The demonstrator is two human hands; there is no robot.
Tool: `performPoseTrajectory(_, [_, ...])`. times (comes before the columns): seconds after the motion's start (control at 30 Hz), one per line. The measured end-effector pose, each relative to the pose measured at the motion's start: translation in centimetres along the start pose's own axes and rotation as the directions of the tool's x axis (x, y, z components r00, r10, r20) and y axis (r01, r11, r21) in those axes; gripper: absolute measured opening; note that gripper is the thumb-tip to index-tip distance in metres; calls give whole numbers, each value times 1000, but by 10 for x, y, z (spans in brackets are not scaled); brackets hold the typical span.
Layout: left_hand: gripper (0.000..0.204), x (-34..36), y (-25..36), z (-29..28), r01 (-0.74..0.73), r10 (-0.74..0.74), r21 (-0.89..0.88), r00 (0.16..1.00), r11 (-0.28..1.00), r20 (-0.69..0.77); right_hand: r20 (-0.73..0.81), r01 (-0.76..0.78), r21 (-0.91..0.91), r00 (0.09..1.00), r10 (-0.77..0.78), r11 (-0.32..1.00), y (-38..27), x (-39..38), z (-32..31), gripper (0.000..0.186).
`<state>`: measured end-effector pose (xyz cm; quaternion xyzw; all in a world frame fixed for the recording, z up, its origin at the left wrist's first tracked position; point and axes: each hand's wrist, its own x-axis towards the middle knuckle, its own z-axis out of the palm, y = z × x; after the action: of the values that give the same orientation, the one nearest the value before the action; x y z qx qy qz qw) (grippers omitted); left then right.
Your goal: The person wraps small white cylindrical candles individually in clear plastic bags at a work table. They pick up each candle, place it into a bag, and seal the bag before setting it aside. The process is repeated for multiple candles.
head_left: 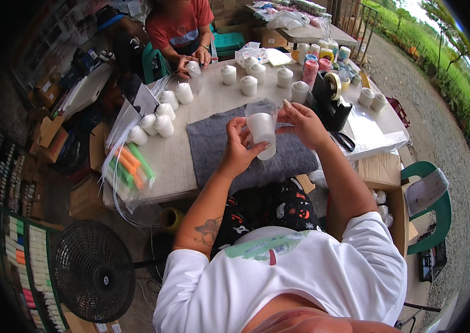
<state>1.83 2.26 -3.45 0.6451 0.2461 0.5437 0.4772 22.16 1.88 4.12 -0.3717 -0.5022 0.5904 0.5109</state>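
Note:
Above the dark grey cloth, a white candle stands inside a clear plastic wrapper that reaches past both its ends. The fingers and thumb of my left hand are closed round the candle's left side. At the wrapper's upper right, my right hand pinches the plastic between thumb and fingers. Several wickless-looking or short-wicked white candles stand beyond the cloth, and another group is at the left.
A black tape dispenser and scissors lie right of the cloth. Orange and green sticks in plastic sit at the left edge. Across the table a person's hands hold a plastic-wrapped item. A black fan stands lower left.

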Motion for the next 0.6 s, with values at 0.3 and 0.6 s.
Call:
performPoseTrajectory(0.3, [79, -3, 2, 1, -97, 95, 38, 994, 995, 48, 370, 603, -382, 794, -482, 700, 27, -10, -7, 35])
performPoseTrajectory(0.6, [72, -9, 5, 6, -236, 243, 141, 969, 962, -37, 521, 663, -480, 742, -422, 574, 7, -13, -2, 35])
